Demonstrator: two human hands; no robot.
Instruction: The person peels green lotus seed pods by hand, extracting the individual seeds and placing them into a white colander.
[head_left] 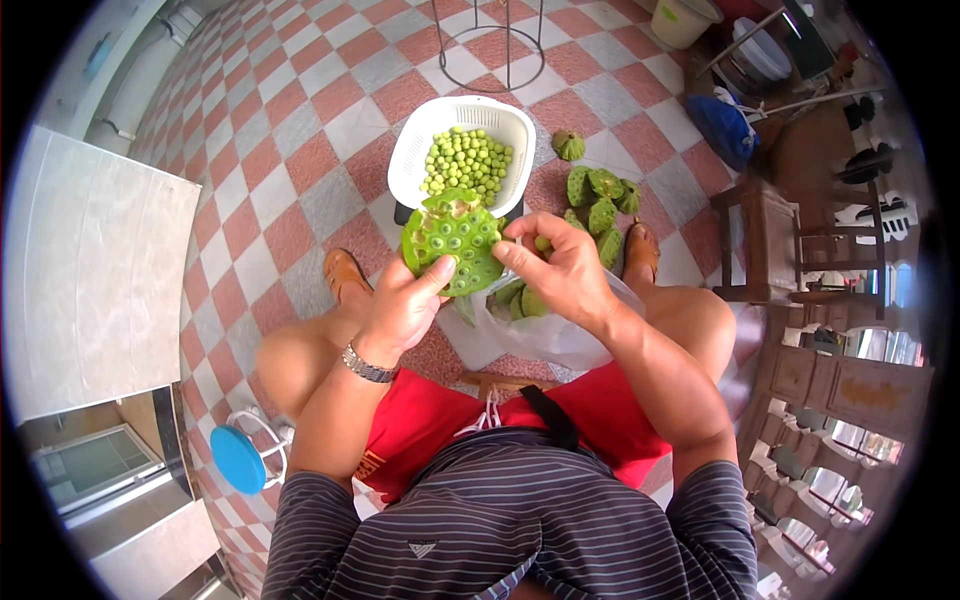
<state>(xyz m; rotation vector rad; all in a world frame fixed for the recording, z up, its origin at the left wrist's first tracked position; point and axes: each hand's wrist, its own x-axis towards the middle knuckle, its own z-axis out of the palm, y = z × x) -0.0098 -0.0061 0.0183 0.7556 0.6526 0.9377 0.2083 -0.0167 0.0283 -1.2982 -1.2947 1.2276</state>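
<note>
My left hand (405, 305) grips a green lotus seed pod (440, 232), its thumb across the face. The pod's face is full of seeds in their holes, and its far rim is torn. At its right edge my right hand (562, 270) pinches with thumb and forefinger. A round green thing (542, 243) shows within the curl of that hand; I cannot tell if it is held. Beyond the pod, a white plastic basket (403, 150) holds many loose green lotus seeds (468, 160). Below my right hand, a clear plastic bag (560, 338) contains more green pods (525, 300).
Several lotus pods (603, 185) lie on the checkered tile floor (330, 155) right of the basket. A metal ring stand (490, 75) is ahead. A blue-topped stool (238, 459) stands at left, a wooden chair (760, 235) at right, a pale bucket (685, 22) at far right.
</note>
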